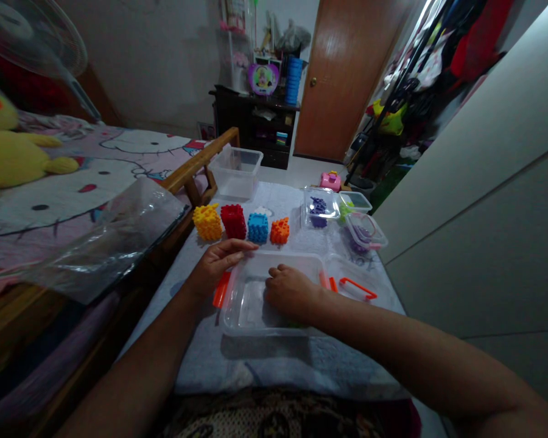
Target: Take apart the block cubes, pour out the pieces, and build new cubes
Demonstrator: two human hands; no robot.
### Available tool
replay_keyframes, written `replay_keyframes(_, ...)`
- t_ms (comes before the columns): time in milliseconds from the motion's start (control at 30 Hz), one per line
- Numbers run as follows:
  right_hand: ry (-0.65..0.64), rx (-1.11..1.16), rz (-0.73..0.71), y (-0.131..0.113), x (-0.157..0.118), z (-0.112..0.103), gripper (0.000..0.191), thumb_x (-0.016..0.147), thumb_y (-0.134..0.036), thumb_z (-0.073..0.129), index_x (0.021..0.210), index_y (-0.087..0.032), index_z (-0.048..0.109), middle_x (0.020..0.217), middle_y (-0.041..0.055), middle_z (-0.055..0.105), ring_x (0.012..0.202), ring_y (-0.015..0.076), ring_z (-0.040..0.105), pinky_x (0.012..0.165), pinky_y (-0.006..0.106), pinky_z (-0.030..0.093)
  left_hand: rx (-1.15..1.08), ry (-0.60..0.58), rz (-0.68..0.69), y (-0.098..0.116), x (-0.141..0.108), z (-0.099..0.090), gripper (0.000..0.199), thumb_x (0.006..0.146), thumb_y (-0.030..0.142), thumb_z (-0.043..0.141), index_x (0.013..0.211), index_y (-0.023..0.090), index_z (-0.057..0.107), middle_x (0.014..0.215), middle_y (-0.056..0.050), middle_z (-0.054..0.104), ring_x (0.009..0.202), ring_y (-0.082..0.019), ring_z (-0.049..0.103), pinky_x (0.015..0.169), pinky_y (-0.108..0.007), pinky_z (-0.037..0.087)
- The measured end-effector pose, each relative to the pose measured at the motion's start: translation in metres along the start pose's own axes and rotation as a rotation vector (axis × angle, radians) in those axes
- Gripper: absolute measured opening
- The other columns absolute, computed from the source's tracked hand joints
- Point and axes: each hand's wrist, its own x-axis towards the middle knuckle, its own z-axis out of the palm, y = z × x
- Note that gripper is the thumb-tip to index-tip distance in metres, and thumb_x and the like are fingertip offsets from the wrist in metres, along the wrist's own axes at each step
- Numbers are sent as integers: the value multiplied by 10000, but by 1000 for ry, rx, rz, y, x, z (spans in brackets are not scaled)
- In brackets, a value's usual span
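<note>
Fingers of right hand curled down inside clear tub, anything gripped hidden; fingers of left hand at tub's far left corner, pinching or merely resting impossible to tell. Tub on table, towards middle of near edge. Best practice: rim steadied left, right wrist clear of wall. Beyond tub: yellow block cluster, red block cluster, blue block cluster, orange block cluster. Possible snag beside right forearm: orange handle.

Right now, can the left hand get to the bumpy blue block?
Probably yes: the left hand is by the far left corner of the clear box; the bumpy blue block looks just past the hand, with nothing visible between.
</note>
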Motion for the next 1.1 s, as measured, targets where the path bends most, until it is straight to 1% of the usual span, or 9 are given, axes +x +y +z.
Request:
replay_keyframes(100, -4, 123, -36, 13, -6, -12, 244, 944, -133, 510, 1052, -135, 729, 1082, 124, 741, 1015, 214, 657, 851, 325, 478, 0, 7, -13, 2, -1, 1, 209, 772, 322, 744, 953, 231, 795, 1058, -58, 769, 997, -223, 676, 921, -323, 498)
replay_keyframes(200, 54, 292, -10, 30, -19, -31, 406, 889, -17, 492, 1240, -142, 655, 1179, 127, 722, 1020, 172, 674, 862, 280, 483, -7, 12, -18, 3, -1, 1, 214, 765, 330, 753, 947, 228, 796, 1056, -59, 769, 996, -224, 677, 922, -321, 498)
replay_keyframes(267, 81, 341, 60, 39, -28, -40, 463, 883, 3, 469, 1283, -161, 635, 1176, 124, 727, 992, 172, 690, 854, 286, 492, -9, 8, -17, 3, 0, 1, 223, 761, 334, 757, 950, 223, 796, 1058, -63, 769, 1008, -230, 674, 923, -321, 497)
replay_keyframes(333, 80, 343, 97, 42, -34, -44, 443, 893, -8, 463, 1263, -163, 652, 1150, 124, 736, 987, 180, 695, 863, 299, 498, -5, 6, -14, 3, 0, 1, 229, 762, 339, 756, 954, 220, 796, 1058, -66, 769, 1011, -232, 673, 921, -321, 497)
replay_keyframes(500, -3, 250, -35, 26, -28, -30, 328, 902, -85, 525, 1171, -169, 694, 1225, 136, 683, 1046, 205, 670, 865, 307, 510, 9, 18, -22, 4, -1, 2, 232, 762, 336, 751, 956, 216, 793, 1063, -68, 770, 993, -236, 680, 906, -328, 503)
replay_keyframes(633, -76, 153, 55, 16, -22, -18, 278, 951, -145, 480, 1088, -177, 719, 1137, 135, 688, 963, 236, 686, 752, 337, 538, 14, 18, -11, 4, -1, 2, 227, 766, 320, 743, 959, 211, 792, 1071, -74, 769, 1032, -245, 674, 930, -337, 495)
replay_keyframes(733, -115, 121, 108, 17, -26, -16, 267, 955, -147, 479, 1056, -172, 726, 1090, 132, 694, 961, 247, 683, 735, 336, 536, 12, 15, -1, 4, -1, 2, 210, 776, 304, 733, 957, 216, 792, 1070, -69, 768, 1050, -243, 669, 950, -338, 488)
replay_keyframes(867, -66, 123, 144, 17, -33, -18, 251, 965, -172, 483, 1085, -163, 703, 1110, 141, 673, 956, 248, 672, 720, 326, 525, 19, 8, 6, 2, -1, 0, 204, 785, 298, 726, 963, 223, 791, 1077, -66, 766, 1054, -237, 666, 963, -336, 481)
replay_keyframes(1100, -27, 102, 207, 13, -38, -18, 245, 977, -146, 455, 1061, -126, 684, 1028, 142, 680, 902, 231, 666, 707, 310, 490, 0, 7, -7, 1, -1, 1, 206, 783, 298, 731, 967, 227, 790, 1084, -67, 765, 1038, -230, 669, 946, -327, 485)
